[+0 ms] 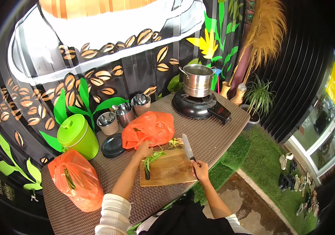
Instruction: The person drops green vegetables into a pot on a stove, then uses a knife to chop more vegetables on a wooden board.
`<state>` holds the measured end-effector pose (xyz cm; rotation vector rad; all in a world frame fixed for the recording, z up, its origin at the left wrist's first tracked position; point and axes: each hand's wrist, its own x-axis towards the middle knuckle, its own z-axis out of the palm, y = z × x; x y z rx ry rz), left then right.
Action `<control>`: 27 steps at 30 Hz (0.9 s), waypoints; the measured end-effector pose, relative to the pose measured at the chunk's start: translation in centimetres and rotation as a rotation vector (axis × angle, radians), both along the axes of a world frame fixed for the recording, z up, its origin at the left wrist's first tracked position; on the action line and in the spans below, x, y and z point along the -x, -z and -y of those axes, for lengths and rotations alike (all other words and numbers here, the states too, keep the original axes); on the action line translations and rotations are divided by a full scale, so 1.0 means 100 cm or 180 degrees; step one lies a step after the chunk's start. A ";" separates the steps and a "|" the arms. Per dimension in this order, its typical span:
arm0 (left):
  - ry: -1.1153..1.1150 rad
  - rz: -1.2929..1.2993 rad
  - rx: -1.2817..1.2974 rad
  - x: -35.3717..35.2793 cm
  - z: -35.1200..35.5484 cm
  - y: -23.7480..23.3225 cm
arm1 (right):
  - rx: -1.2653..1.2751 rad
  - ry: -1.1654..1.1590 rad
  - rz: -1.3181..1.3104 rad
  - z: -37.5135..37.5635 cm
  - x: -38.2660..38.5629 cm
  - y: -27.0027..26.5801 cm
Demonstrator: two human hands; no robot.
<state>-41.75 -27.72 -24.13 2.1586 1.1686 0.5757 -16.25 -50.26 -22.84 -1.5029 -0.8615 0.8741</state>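
Note:
My right hand (200, 170) is wrapped round the dark handle of a kitchen knife (188, 146), its blade pointing up and away over the right side of the wooden cutting board (171, 168). My left hand (143, 150) is closed at the near edge of an orange plastic bag (152, 127); its fingertips are hidden, so what it grips cannot be made out. Just beside it, leafy green stalks (153, 158) lie over the board's upper left corner. A small bunch of cut stems (176, 143) rests on the table behind the board.
A second orange bag (77, 182) and a green lidded canister (78, 137) stand at left. Dark plates (112, 145) and cutlery cups (125, 114) line the back. At the far right, a steel pot (197, 84) sits on a black portable stove (193, 105). The brown table (218, 133) has a curved edge.

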 end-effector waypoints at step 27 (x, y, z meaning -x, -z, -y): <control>0.0275 -0.0039 0.0093 -0.024 0.006 0.008 | 0.0234 -0.0123 -0.0270 0.010 0.004 0.025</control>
